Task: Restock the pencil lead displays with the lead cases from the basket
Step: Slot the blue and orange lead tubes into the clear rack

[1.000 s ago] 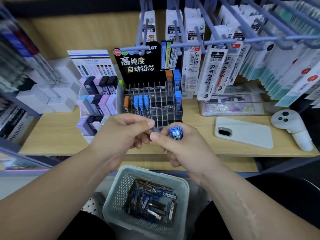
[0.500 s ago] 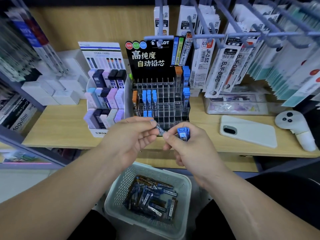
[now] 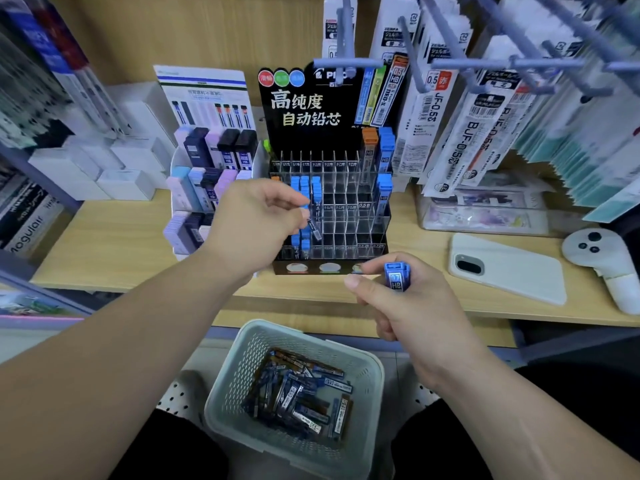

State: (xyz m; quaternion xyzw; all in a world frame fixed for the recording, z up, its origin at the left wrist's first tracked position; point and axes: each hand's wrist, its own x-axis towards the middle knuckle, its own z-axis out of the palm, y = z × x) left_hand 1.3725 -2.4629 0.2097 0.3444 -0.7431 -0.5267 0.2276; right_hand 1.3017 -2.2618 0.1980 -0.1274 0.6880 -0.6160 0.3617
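Pinching dark lead case point(image 3: 314, 231) at display point(image 3: 347, 202), left hand point(image 3: 256, 216); right hand point(image 3: 401, 306) gripping blue case point(image 3: 397, 277)

Blue lead cases point(image 3: 397, 276), pale-green perforated basket point(image 3: 372, 382).

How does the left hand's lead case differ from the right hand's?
The left case, pinched by the left hand, is tilted, lower end at the Pilot display's clear slots; the right case, in the right hand, stands upright, short of the display. The left case's label is unreadable; the right case reads 0.7 HB. Neither is slotted yet.
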